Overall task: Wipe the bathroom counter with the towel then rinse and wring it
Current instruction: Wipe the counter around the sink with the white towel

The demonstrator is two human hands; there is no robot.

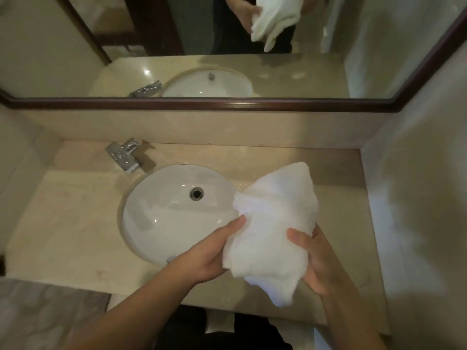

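Your left hand [207, 253] gripped the towel [273, 223] at its near left edge, with the thumb laid along the top and the fingers tucked beneath. Your right hand [318, 263] gripped the opposite side, thumb pressed onto the cloth and fingers curled behind it. The towel was bunched between the two hands and held up off the desk [63, 223]. Its upper part fanned out beyond your fingertips, and a loose corner hung below your right palm.

Just left of your left hand, the sink [151, 223] sat sunk into the desk, with the drain [196, 193] in its bowl. The faucet [125, 155] stood further off, beyond that hand and to its left.

The towel was white, fluffy and crumpled into soft folds. You could not tell whether it was wet. Past both hands, the mirror [316, 77] reflected them holding it.
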